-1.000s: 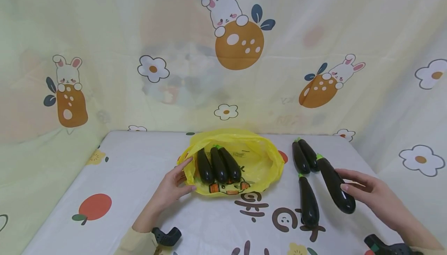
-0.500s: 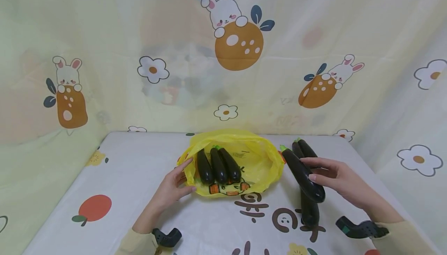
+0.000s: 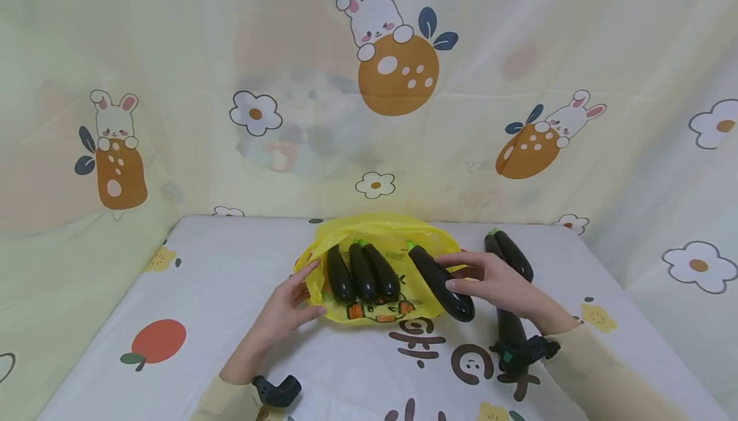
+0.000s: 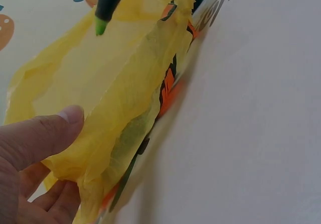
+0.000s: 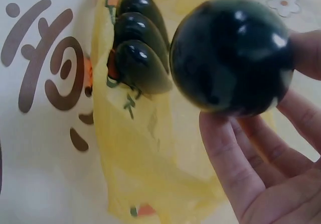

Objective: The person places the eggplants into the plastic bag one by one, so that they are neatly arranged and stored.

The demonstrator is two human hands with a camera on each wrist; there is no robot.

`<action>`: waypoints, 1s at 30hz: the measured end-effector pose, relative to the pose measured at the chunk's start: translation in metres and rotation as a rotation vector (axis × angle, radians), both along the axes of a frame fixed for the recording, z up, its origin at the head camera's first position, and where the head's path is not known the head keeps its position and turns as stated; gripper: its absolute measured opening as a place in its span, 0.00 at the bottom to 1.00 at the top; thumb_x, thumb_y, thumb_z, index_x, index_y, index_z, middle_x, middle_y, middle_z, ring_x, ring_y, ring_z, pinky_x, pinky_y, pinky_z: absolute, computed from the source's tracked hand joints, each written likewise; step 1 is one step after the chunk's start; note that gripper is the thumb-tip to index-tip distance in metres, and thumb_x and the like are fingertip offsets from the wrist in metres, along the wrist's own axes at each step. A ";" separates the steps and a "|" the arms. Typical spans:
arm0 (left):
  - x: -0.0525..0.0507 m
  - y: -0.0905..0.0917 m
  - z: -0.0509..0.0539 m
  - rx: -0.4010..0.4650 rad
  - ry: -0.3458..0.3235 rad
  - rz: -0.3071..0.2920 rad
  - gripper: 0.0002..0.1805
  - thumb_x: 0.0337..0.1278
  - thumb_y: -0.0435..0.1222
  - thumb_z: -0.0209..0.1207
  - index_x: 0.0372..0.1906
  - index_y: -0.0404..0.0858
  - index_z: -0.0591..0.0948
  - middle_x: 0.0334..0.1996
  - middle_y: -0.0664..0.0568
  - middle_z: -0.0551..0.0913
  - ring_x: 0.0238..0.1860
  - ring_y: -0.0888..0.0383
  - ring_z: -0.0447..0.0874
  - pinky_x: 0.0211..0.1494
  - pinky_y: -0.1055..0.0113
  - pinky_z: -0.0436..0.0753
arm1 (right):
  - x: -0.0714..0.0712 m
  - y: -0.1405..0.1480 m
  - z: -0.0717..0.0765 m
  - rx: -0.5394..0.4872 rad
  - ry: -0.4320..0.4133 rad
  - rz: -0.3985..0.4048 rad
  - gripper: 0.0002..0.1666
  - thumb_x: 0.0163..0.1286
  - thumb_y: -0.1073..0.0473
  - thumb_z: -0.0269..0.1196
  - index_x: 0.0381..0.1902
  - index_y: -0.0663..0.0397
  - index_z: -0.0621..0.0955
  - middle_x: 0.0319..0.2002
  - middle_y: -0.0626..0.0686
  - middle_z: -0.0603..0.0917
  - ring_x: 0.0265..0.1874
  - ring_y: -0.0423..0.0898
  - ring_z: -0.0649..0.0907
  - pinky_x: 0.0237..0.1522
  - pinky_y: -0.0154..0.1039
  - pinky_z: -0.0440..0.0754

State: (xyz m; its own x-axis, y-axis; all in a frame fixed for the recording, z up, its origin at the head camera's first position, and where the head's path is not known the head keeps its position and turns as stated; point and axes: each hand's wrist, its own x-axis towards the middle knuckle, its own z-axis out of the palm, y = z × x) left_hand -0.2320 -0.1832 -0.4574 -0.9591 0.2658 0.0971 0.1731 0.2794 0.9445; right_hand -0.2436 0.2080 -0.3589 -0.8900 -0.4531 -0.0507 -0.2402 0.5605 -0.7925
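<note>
A yellow plastic bag [image 3: 429, 299] lies with its mouth open on the table, with 3 dark eggplants side by side in its left part, among them one eggplant [image 3: 340, 277] nearest the left rim. My left hand [image 3: 281, 305] holds the bag's left edge, thumb and fingers on either side of the film [image 4: 95, 148]. My right hand [image 3: 490, 280] grips another eggplant [image 3: 441, 283] by its thicker part, its green stem end over the bag's right side. In the right wrist view the held eggplant [image 5: 230, 56] appears end-on, fingers and thumb around it.
To the right of the bag, two eggplants [image 3: 510, 254] lie together at the back. Another eggplant [image 3: 510, 328] lies nearer, partly hidden by the right wrist and its black strap device [image 3: 527, 352]. A printed curtain [image 3: 300, 171] hangs behind the table.
My right hand has carried its eggplant leftward from the group on the right to over the bag's right side. My left hand stays at the bag's edge.
</note>
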 end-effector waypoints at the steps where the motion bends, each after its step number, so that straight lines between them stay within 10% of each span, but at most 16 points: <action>1: 0.000 0.000 0.000 0.004 0.000 -0.003 0.48 0.55 0.26 0.71 0.80 0.43 0.62 0.80 0.44 0.60 0.74 0.39 0.69 0.75 0.47 0.74 | -0.003 -0.004 -0.002 0.014 0.004 0.006 0.29 0.71 0.52 0.67 0.67 0.55 0.78 0.64 0.62 0.79 0.57 0.56 0.85 0.57 0.53 0.87; 30: 0.000 0.001 -0.001 0.014 -0.016 0.012 0.48 0.55 0.25 0.70 0.79 0.46 0.63 0.79 0.44 0.62 0.75 0.40 0.69 0.75 0.47 0.74 | -0.064 -0.080 -0.050 0.244 0.092 -0.095 0.27 0.70 0.57 0.67 0.63 0.65 0.80 0.61 0.64 0.83 0.60 0.60 0.83 0.62 0.55 0.84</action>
